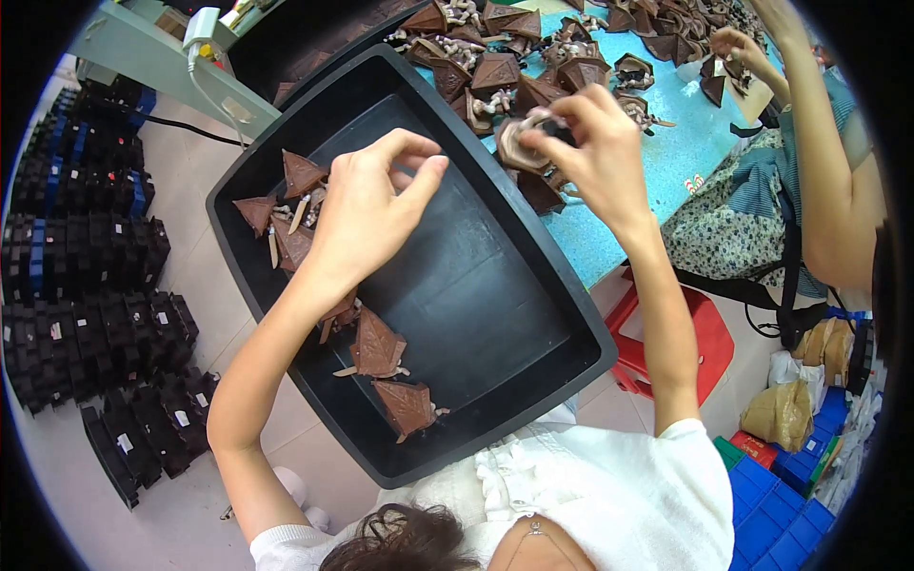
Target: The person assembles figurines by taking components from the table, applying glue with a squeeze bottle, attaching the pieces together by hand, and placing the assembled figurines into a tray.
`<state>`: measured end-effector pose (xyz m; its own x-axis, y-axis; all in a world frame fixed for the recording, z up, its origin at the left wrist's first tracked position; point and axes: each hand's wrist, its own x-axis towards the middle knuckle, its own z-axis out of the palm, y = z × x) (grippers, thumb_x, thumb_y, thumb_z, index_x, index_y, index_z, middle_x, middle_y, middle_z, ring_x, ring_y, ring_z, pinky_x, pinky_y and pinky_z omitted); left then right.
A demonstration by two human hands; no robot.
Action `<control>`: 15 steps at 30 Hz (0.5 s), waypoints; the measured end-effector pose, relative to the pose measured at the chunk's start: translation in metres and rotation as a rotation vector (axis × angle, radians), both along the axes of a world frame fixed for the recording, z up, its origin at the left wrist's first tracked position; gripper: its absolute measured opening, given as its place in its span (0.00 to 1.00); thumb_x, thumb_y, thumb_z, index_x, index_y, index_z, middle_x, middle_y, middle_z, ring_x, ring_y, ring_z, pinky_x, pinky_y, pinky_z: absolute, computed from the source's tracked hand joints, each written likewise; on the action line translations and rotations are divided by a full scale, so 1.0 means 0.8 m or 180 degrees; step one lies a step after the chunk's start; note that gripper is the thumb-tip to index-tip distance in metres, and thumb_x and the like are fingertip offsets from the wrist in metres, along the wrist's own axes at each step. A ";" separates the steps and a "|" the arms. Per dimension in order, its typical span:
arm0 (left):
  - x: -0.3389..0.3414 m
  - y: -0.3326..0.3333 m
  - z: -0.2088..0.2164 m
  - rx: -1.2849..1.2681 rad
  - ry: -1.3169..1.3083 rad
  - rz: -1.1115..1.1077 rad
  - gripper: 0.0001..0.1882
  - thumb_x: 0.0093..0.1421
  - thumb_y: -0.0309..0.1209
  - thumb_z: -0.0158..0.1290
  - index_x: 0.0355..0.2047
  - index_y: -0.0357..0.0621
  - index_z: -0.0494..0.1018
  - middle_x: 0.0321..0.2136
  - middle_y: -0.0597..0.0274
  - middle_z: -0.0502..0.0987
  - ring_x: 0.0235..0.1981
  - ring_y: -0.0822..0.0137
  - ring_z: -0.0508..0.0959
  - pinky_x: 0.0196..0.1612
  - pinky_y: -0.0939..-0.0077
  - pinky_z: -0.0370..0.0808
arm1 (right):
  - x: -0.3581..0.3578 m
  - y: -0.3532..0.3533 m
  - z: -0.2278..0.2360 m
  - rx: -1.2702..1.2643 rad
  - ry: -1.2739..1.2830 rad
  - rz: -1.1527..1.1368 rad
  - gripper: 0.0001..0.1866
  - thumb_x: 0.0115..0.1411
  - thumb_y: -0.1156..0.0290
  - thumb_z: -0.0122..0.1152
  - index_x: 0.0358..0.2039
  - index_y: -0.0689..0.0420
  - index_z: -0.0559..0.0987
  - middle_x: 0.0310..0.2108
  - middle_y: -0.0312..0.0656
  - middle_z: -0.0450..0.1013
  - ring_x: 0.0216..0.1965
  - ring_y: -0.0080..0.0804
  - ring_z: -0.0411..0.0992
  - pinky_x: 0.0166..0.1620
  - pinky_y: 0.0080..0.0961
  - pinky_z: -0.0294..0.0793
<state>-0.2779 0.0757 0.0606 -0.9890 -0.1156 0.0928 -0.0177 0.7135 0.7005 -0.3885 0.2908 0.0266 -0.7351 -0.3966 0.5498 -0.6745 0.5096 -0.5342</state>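
Note:
My right hand pinches a brown moulded piece with pale and dark small parts; it is blurred, and my fingers hide some of it. It is just past the right rim of a large black tray, over the table. My left hand hovers above the tray with thumb and fingers curved apart, holding nothing. Along the tray's left side lie several brown pointed pieces with pale parts attached; my left forearm covers some of them.
A blue table bears a heap of similar brown pieces. At the right, another person's arm reaches over it. Below stands a red stool. Stacked black bins line the left floor; blue crates stand lower right.

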 end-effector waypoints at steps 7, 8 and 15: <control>-0.004 0.061 -0.013 0.2568 0.0469 -0.0970 0.31 0.68 0.51 0.41 0.62 0.41 0.57 0.54 0.55 0.70 0.54 0.63 0.71 0.60 0.64 0.64 | 0.065 0.020 0.053 -0.2119 -0.3134 0.0394 0.18 0.63 0.56 0.60 0.29 0.61 0.76 0.16 0.36 0.71 0.09 0.19 0.66 0.11 0.15 0.63; -0.005 0.068 -0.014 0.3135 0.0265 -0.0826 0.30 0.69 0.52 0.39 0.60 0.40 0.59 0.53 0.54 0.71 0.54 0.63 0.72 0.60 0.64 0.66 | 0.077 0.014 0.053 -0.2171 -0.3575 0.0689 0.19 0.63 0.55 0.58 0.30 0.61 0.76 0.16 0.37 0.71 0.09 0.20 0.66 0.10 0.16 0.64; 0.007 0.078 0.005 0.4897 -0.0602 0.0058 0.32 0.70 0.54 0.31 0.49 0.37 0.69 0.44 0.52 0.77 0.44 0.64 0.78 0.54 0.67 0.72 | 0.122 -0.012 0.046 -0.1539 -0.2071 0.0263 0.15 0.54 0.67 0.71 0.28 0.63 0.74 0.17 0.34 0.71 0.11 0.16 0.65 0.16 0.14 0.61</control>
<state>-0.2720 0.1380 0.0648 -0.9696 0.0095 -0.2446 -0.1880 -0.6689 0.7192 -0.2912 0.2816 0.0636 -0.9452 -0.2916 0.1470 -0.1785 0.0843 -0.9803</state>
